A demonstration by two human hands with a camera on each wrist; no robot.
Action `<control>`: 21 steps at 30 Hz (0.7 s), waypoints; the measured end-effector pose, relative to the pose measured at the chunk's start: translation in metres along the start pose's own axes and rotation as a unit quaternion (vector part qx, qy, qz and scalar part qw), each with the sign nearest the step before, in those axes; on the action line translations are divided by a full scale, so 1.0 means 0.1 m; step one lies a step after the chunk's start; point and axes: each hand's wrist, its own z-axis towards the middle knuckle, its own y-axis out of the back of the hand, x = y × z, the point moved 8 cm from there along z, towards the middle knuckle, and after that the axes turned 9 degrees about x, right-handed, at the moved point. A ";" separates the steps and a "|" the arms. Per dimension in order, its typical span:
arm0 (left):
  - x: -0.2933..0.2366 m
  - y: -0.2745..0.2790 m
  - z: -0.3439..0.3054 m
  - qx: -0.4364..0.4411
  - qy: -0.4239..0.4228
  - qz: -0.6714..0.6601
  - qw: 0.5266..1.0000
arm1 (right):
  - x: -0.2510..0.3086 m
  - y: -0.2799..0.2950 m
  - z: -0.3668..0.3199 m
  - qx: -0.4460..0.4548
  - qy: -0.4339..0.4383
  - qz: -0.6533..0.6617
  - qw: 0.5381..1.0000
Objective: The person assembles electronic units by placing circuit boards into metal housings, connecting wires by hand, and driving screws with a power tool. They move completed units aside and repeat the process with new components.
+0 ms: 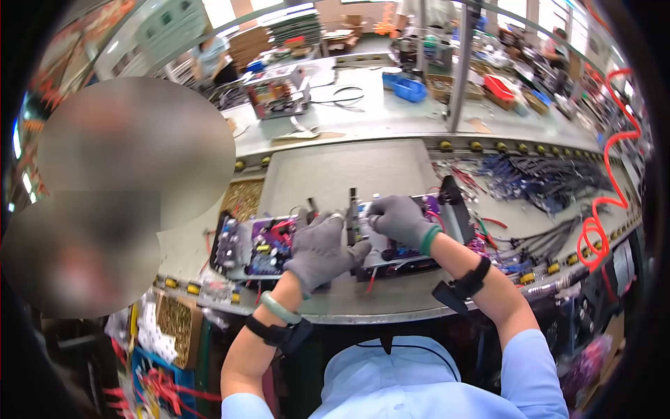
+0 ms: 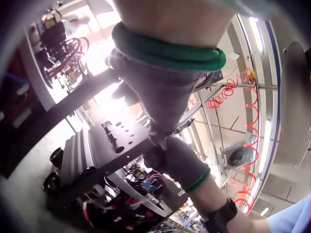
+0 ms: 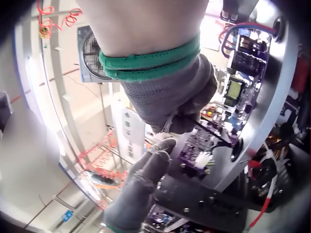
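Two metal chassis with circuit boards, the left one (image 1: 269, 248) and the right one (image 1: 412, 244), lie side by side, with dark upright plates between them. My gloved left hand (image 1: 321, 250) is over the left chassis's inner end; its fingers look fairly straight in the right wrist view, beside a black panel (image 3: 201, 201). At the right chassis, my gloved right hand (image 1: 403, 220) has curled fingers. In the right wrist view, that hand (image 3: 167, 94) pinches a thin black cord (image 3: 211, 132) that runs to a round hole in the metal wall (image 3: 269, 107). Its fingertips are partly hidden.
Behind the chassis lies a grey tray (image 1: 349, 164). Bundles of dark cables (image 1: 544, 178) and red-handled pliers (image 1: 488, 234) are at the right. A box of small brass-coloured parts (image 1: 243, 199) stands at the left. A red coiled hose (image 1: 593, 234) hangs at the far right.
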 end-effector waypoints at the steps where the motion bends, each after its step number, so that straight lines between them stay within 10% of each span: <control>1: -0.02 0.00 0.07 0.059 0.020 0.003 0.998 | -0.04 0.00 0.05 0.000 -0.006 -0.001 1.000; 6: -0.02 -0.10 0.25 0.221 0.024 0.025 0.975 | -0.15 -0.07 0.15 0.086 -0.021 0.080 0.993; 21: -0.07 -0.12 0.20 0.153 -0.034 0.025 0.987 | -0.32 -0.25 0.36 0.219 -0.042 0.250 0.942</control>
